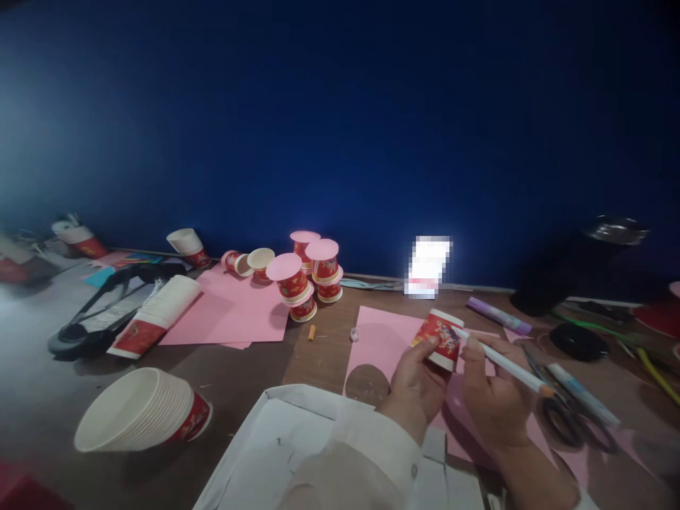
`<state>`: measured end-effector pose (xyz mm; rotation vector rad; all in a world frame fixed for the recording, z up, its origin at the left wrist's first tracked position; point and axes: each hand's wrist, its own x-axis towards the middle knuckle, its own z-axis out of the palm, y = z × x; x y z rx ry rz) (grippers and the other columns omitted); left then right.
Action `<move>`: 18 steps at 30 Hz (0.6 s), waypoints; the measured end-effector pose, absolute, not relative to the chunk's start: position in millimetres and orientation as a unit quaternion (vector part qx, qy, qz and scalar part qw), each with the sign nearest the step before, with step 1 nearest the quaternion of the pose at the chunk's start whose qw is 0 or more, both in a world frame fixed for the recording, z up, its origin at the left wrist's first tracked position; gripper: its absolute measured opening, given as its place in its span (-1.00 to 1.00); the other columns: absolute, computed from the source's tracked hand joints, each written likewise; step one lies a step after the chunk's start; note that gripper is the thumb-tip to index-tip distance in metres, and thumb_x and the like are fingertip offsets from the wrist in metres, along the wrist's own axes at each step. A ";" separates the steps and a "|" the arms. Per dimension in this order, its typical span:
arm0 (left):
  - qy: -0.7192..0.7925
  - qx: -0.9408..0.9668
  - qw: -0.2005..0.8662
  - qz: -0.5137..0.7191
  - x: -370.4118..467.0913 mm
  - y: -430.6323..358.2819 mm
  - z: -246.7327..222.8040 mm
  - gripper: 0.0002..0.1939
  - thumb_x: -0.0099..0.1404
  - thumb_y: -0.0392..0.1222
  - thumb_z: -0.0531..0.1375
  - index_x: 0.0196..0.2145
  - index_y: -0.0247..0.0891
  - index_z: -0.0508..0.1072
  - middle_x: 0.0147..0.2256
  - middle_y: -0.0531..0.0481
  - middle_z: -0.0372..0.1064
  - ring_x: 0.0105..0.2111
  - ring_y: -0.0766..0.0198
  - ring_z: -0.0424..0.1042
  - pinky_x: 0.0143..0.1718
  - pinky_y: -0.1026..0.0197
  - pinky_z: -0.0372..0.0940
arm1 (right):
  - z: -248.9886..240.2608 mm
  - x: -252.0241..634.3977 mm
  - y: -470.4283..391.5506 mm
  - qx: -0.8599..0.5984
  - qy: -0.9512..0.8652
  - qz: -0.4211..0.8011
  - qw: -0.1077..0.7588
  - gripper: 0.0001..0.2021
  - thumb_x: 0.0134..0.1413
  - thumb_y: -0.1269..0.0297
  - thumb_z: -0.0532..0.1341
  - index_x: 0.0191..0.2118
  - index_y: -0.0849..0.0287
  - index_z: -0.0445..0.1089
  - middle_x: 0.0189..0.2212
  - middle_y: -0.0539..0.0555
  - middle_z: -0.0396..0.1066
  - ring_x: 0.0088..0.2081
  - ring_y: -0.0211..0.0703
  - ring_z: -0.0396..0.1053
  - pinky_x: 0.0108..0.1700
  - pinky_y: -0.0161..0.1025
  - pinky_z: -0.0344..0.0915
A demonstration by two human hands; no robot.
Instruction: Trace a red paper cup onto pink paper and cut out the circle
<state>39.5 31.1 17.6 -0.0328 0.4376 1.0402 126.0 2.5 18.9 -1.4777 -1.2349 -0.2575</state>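
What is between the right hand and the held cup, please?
In the head view, the front part of the white pen that the right hand holds.

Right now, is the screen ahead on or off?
On: the screen glows white against the blue wall; pixelation hides what it shows.
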 end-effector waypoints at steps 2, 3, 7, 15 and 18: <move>0.208 -0.017 0.845 0.492 39.3 30.7 18.1 -0.86 0.17 -0.41 0.31 -0.27 -0.41 0.62 -0.27 -0.17 0.61 -0.27 0.25 0.58 -0.08 0.30 0.44 | 18.9 126.5 2.6 -0.629 -0.525 -0.113 0.562 -0.70 0.32 0.07 0.16 -0.31 0.17 0.49 -0.39 0.15 0.52 -0.31 -0.01 0.46 -0.17 -0.05 0.34; 0.209 -0.016 0.845 0.492 39.2 30.6 18.5 -0.86 0.17 -0.40 0.31 -0.27 -0.40 0.62 -0.27 -0.17 0.61 -0.27 0.25 0.58 -0.09 0.30 0.45 | 18.8 126.8 2.6 -0.630 -0.525 -0.115 0.561 -0.70 0.32 0.07 0.16 -0.31 0.17 0.49 -0.39 0.15 0.51 -0.30 -0.01 0.46 -0.17 -0.04 0.35; 0.214 -0.010 0.843 0.493 38.8 30.1 20.4 -0.86 0.17 -0.39 0.31 -0.28 -0.39 0.62 -0.26 -0.17 0.61 -0.27 0.23 0.58 -0.07 0.29 0.44 | 18.7 128.0 2.0 -0.626 -0.533 -0.115 0.557 -0.73 0.32 0.11 0.17 -0.30 0.17 0.49 -0.41 0.13 0.51 -0.32 -0.01 0.46 -0.18 -0.05 0.36; 0.219 -0.009 0.842 0.493 39.1 31.2 18.4 -0.83 0.14 -0.38 0.33 -0.25 -0.38 0.61 -0.22 -0.19 0.60 -0.22 0.19 0.59 0.01 0.24 0.43 | 19.9 127.8 1.6 -0.628 -0.541 -0.133 0.543 -0.76 0.33 0.17 0.16 -0.29 0.18 0.47 -0.41 0.13 0.50 -0.32 -0.03 0.46 -0.20 -0.08 0.36; 0.215 -0.016 0.842 0.495 39.7 31.8 17.1 -0.84 0.15 -0.39 0.32 -0.26 -0.39 0.60 -0.21 -0.21 0.60 -0.19 0.19 0.59 0.04 0.23 0.42 | 19.6 127.7 1.7 -0.630 -0.536 -0.141 0.544 -0.74 0.34 0.17 0.16 -0.29 0.20 0.48 -0.41 0.15 0.50 -0.30 -0.01 0.47 -0.17 -0.06 0.36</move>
